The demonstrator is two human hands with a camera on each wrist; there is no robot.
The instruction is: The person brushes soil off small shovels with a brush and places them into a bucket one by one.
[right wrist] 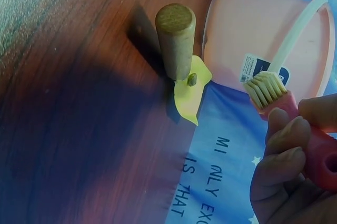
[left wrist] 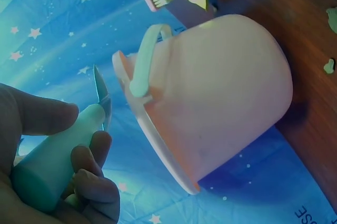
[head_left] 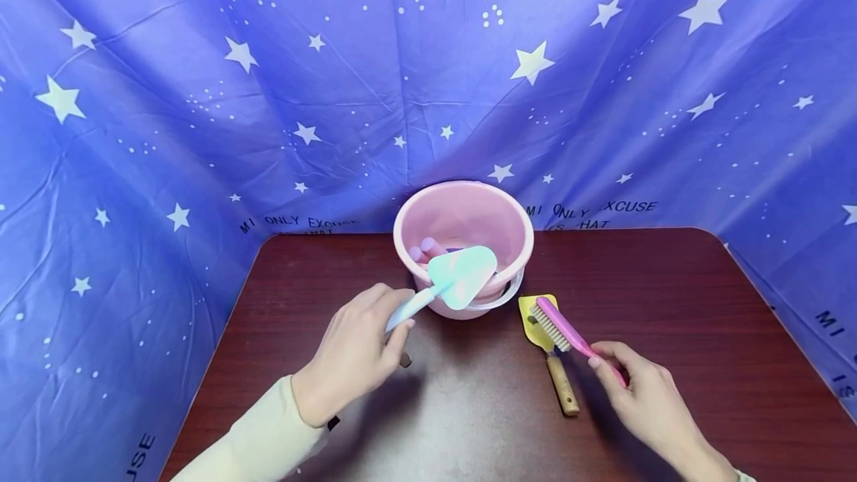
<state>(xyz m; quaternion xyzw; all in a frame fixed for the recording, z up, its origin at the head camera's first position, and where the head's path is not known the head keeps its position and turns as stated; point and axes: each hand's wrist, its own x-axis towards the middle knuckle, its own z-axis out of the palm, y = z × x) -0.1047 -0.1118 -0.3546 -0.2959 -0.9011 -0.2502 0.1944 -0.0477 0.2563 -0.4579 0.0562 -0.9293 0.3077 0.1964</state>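
My left hand grips the pale blue handle of a small garden trowel. The trowel's mint blade is raised over the near rim of a pink bucket. From the left wrist view, thumb and fingers wrap the trowel's thick handle. In my right hand is a pink brush with pale bristles, held by its handle above a yellow trowel. That yellow trowel lies on the table with its wooden handle toward me, and a small dark lump sits on its blade.
Pink-handled things lie inside the bucket, partly hidden by the mint blade. A white bail hangs at the bucket's front. Small dark lumps dot the brown table near my left hand. Behind the table hangs a blue star-printed cloth.
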